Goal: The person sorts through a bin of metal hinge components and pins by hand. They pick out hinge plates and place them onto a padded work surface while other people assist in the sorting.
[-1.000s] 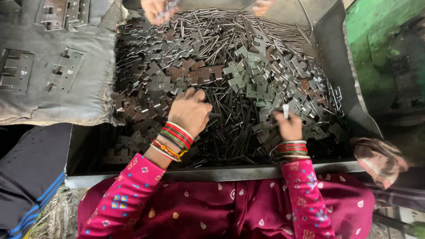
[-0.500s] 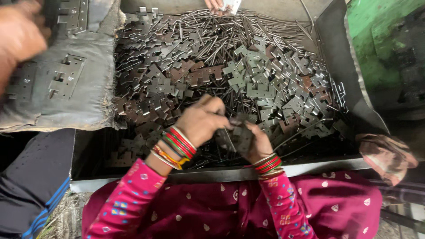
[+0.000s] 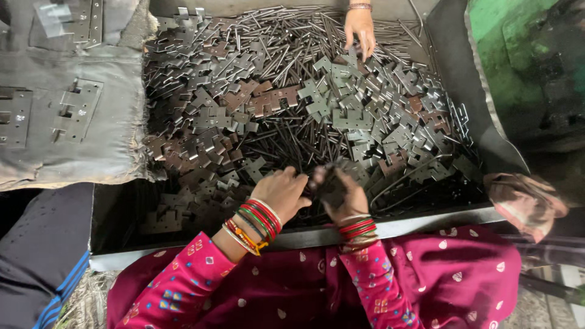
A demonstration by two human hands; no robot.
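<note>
Left hand (image 3: 283,194) and right hand (image 3: 340,196), fingers clamped together on one small dark stamped-steel hinge leaf (image 3: 331,186) at the near rim of the heaped grey metal tray (image 3: 426,220): sharp edges and loose thin steel pins (image 3: 292,137) may nick fingers or snag.

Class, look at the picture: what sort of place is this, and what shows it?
Probably a small metal workshop: a tray heaped with stamped hinge plates and pins, finished hinges on cloth, hands assembling parts.

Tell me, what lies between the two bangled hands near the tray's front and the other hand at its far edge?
In the head view, a heap of flat grey metal hinge plates and thin rods fills that whole stretch.
</note>
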